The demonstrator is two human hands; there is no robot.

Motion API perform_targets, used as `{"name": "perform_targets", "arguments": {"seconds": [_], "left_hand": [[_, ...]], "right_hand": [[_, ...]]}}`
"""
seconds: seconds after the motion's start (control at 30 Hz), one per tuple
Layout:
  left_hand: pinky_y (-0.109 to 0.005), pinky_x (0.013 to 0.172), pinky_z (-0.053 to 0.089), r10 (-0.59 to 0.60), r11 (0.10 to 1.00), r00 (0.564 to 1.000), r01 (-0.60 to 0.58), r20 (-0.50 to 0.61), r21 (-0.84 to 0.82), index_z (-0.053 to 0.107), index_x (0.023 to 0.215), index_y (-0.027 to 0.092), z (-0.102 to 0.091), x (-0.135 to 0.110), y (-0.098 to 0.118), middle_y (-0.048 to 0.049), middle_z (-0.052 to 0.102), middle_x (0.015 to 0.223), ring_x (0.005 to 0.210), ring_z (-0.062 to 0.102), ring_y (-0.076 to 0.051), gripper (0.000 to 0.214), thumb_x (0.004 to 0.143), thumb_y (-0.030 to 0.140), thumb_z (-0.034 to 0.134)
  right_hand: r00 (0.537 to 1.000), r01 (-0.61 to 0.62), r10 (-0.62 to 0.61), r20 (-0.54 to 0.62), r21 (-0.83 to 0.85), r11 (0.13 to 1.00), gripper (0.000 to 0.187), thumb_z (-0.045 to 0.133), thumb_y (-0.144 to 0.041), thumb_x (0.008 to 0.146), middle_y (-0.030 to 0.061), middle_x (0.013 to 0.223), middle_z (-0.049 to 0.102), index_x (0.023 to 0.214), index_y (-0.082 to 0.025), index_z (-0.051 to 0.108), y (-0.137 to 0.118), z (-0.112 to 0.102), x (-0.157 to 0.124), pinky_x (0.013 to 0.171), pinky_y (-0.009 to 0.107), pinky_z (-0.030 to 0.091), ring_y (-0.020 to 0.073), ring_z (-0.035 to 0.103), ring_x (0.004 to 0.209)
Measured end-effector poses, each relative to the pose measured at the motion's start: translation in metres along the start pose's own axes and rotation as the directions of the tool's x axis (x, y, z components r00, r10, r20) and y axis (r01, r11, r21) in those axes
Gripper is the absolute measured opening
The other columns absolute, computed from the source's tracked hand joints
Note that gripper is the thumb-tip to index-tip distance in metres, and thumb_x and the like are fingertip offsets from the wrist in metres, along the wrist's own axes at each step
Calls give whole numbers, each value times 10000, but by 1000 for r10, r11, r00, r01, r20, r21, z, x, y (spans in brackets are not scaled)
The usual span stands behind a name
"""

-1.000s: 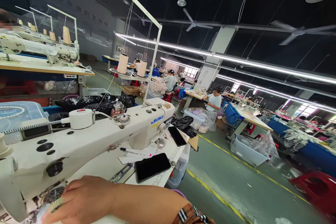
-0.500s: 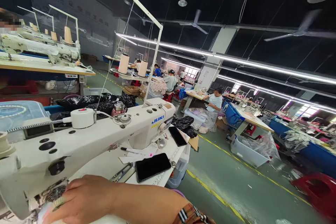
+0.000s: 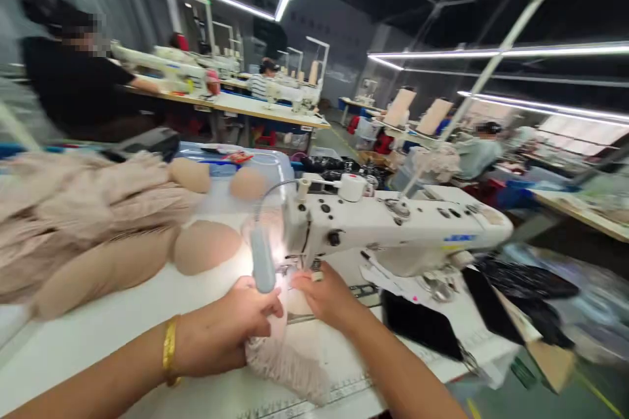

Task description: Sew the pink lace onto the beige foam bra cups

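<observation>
A white sewing machine (image 3: 358, 216) stands on the white table, its needle area brightly lit by a small grey lamp (image 3: 264, 265). My left hand (image 3: 221, 327), with a gold bracelet at the wrist, is closed on a gathered beige fabric piece (image 3: 289, 366) in front of the machine. Close by the needle, my right hand (image 3: 329, 294) has its fingers pinched together on the pale upper part of that fabric. A ring-like band shows on one of its fingers. Glare and blur hide the exact spot under the presser foot.
Left of the machine lie a heap of beige fabric (image 3: 88, 203) and rounded beige cups (image 3: 206, 247). A clear plastic box (image 3: 280, 160) sits behind. Right of my arm are a black phone (image 3: 420, 324) and another dark phone (image 3: 491, 304). A co-worker in black (image 3: 73, 85) sits at far left.
The view has swung left and levelled out. My left hand, the fabric heap and the cups have come into sight. My right hand stays near the needle.
</observation>
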State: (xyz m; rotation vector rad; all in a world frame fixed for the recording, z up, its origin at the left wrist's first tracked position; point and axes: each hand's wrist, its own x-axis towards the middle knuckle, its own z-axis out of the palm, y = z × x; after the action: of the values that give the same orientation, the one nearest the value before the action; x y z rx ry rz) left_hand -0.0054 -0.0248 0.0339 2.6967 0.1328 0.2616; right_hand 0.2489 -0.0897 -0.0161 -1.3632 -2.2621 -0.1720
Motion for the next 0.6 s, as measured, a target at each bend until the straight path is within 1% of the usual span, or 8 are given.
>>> {"name": "perform_targets", "arguments": {"seconds": [0.07, 0.17, 0.3, 0.37, 0.47, 0.6], "left_hand": [[-363, 948, 396, -35, 999, 999, 35, 12, -15, 697, 650, 220, 2, -3, -2, 0, 702, 1188, 1023, 651, -248, 139, 779, 170, 708], [-407, 966, 362, -16, 1000, 1000, 16, 10, -1, 707, 666, 214, 4, -3, -3, -15, 707, 1190, 1007, 650, -258, 123, 788, 197, 716], [-407, 927, 357, 29, 1000, 1000, -29, 2, -5, 703, 664, 191, 4, -3, -2, -41, 715, 1156, 926, 662, -231, 135, 798, 194, 709], [-406, 925, 357, 42, 999, 999, -42, 7, -4, 683, 648, 178, 5, -3, -4, -44, 724, 1140, 884, 663, -216, 150, 797, 177, 706], [-396, 922, 359, 46, 999, 999, -46, 1, 7, 656, 630, 172, 6, -3, -7, -33, 738, 1116, 830, 659, -191, 176, 796, 156, 712], [-400, 912, 350, 49, 999, 998, -49, -27, 6, 654, 625, 180, 8, -3, -10, -28, 756, 1086, 832, 667, -198, 186, 796, 156, 722]], "right_hand": [[1000, 23, -22, -17, 52, 998, 355, 547, 4, 850, 77, 1053, 783, 1044, -229, 731, 1, 4, -2, 886, 370, 544, 246, 694, 987], [999, 24, -23, -25, 72, 997, 417, 529, 28, 820, 65, 1043, 784, 1037, -260, 737, -3, 4, -4, 860, 364, 555, 243, 700, 972], [999, -27, 29, -24, 71, 997, 421, 529, 24, 834, 44, 1059, 785, 1053, -268, 739, -6, 3, -7, 874, 365, 563, 244, 696, 1000], [999, -24, 27, -36, 71, 997, 414, 527, 6, 851, 51, 1066, 781, 1084, -263, 739, -5, 4, -7, 888, 380, 568, 250, 695, 1008], [999, 1, 3, -54, 63, 998, 402, 501, -18, 879, 71, 1062, 772, 1104, -250, 741, -3, 7, -8, 862, 385, 583, 253, 698, 992], [999, -16, 17, -40, 34, 999, 399, 476, -42, 925, 59, 1043, 773, 1130, -261, 738, -4, 6, -7, 876, 389, 584, 256, 692, 1006]]}}
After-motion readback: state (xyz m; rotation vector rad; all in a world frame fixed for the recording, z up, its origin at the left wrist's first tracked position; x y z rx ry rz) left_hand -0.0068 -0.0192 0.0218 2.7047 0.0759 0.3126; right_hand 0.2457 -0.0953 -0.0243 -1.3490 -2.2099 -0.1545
